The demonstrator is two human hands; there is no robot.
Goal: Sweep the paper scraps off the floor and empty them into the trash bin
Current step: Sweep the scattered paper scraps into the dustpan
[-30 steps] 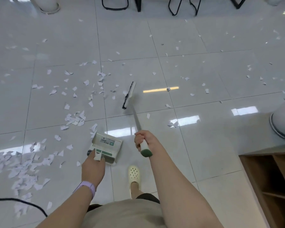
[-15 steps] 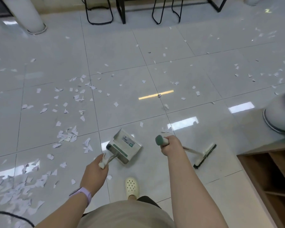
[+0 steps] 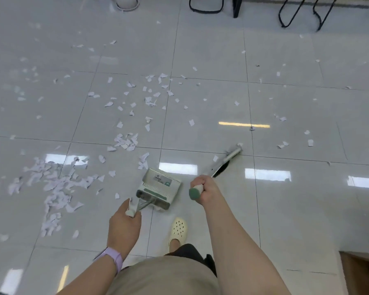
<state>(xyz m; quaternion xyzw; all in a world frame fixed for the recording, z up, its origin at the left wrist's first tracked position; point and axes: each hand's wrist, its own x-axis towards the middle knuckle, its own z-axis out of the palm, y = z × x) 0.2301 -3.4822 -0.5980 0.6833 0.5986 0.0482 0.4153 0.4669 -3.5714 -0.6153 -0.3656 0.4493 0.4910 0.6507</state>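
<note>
Label on dustpan (image 3: 161, 184) blurred; no text readable.

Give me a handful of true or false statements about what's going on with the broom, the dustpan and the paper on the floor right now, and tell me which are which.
1. The right hand grips the broom by its green-capped handle. True.
2. The left hand is empty. False: it holds the dustpan by its handle.
3. The broom head lies to the right of the dustpan. True.
4. The thickest pile of paper scraps lies to the right of the broom. False: it lies left of the dustpan.
5. A trash bin stands beside the dustpan. False: no bin shows near it.
</note>
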